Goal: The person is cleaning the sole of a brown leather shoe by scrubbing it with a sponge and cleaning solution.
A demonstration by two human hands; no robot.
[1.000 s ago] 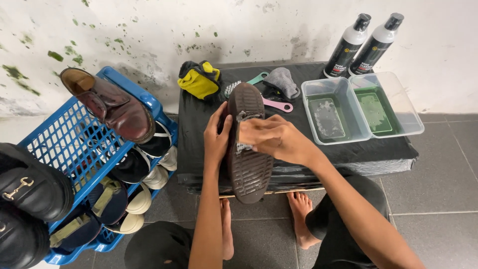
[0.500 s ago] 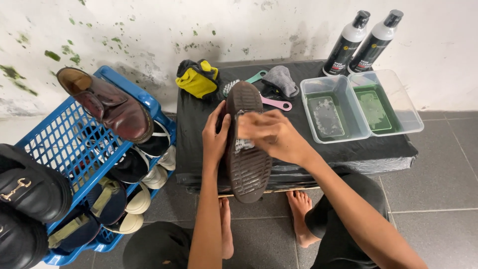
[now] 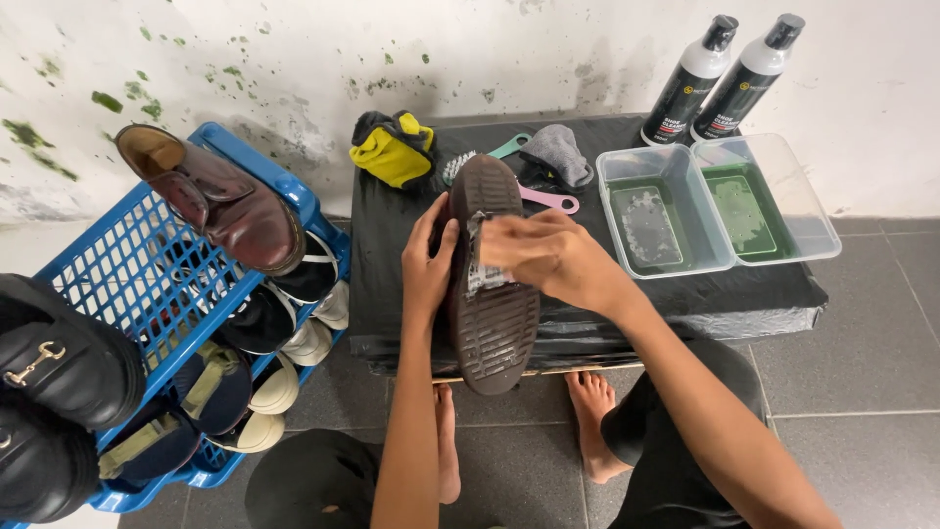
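Since the earlier frames, the right hand (image 3: 548, 257) has slid its small grey wet cloth (image 3: 480, 266) down the dark brown ridged shoe sole (image 3: 493, 294). That grip stays clenched on the cloth; the left hand (image 3: 428, 264) clasps the shoe's left edge above the black-covered worktop (image 3: 392, 245). Firm, short strokes along the treads would probably clean best.

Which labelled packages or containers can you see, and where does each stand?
Left spray bottle: back right of the black table, tall cylinder, white top half, black labelled lower half, dark cap.
Right spray bottle: beside it, same shape and colours.
No signs or screens.
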